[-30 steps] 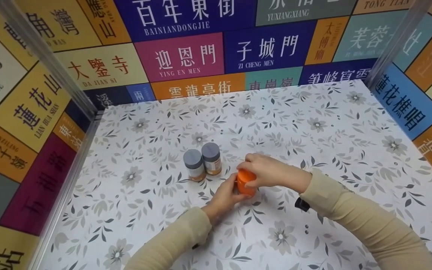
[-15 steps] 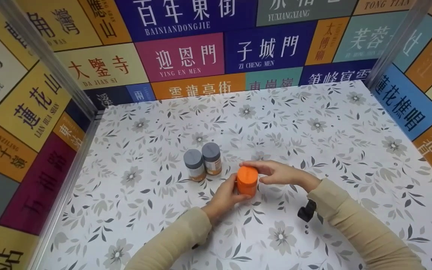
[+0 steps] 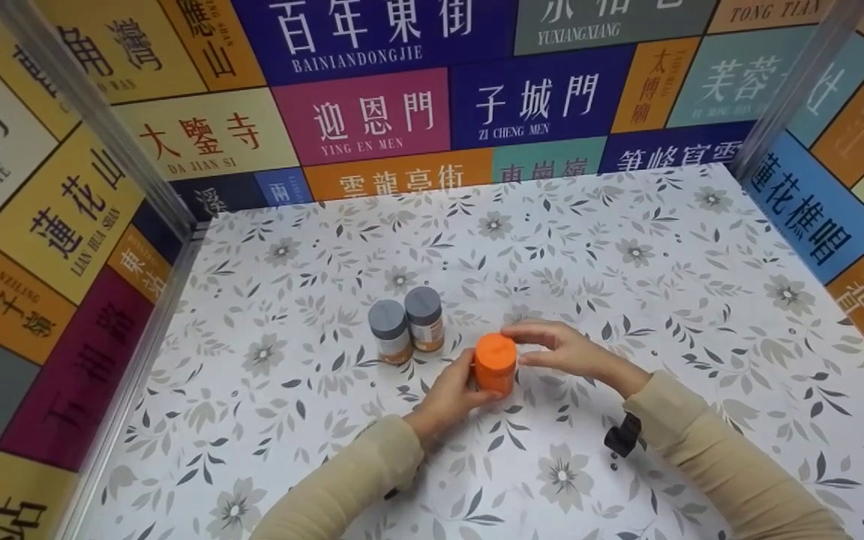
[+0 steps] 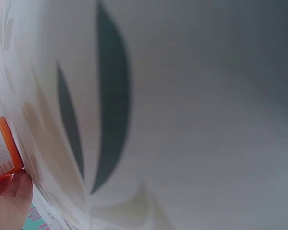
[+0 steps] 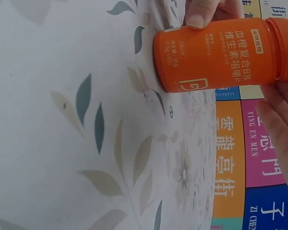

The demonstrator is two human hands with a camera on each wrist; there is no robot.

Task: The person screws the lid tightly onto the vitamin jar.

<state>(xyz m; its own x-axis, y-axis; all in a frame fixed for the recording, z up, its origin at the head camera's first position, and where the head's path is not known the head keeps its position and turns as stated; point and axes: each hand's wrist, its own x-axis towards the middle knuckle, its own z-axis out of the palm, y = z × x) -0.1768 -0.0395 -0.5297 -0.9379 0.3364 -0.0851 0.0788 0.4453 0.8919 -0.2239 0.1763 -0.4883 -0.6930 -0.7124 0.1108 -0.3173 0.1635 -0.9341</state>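
An orange plastic bottle (image 3: pixel 495 367) with a matching cap (image 3: pixel 496 348) stands upright on the patterned tabletop. My left hand (image 3: pixel 450 394) grips it from the left, thumb low on the near side. In the left wrist view, fingers (image 4: pixel 20 189) lie against the bottle's lower part (image 4: pixel 2 151). On the other side, my right hand (image 3: pixel 563 351) is beside the cap with fingers extended; whether a fingertip touches it is hard to tell. The right wrist view has the labelled bottle (image 5: pixel 206 57) lying across its top, with right-hand fingers (image 5: pixel 278 112) next to the cap.
Two bottles with grey caps, one nearer (image 3: pixel 391 334) and one behind it (image 3: pixel 424 321), stand side by side left of the orange bottle. Colourful sign panels (image 3: pixel 372 112) rise along the table's back and sides.
My right hand has loosened from over the orange cap and drawn back to the right, leaving the cap's top uncovered. The left hand and bottle have stayed in place.
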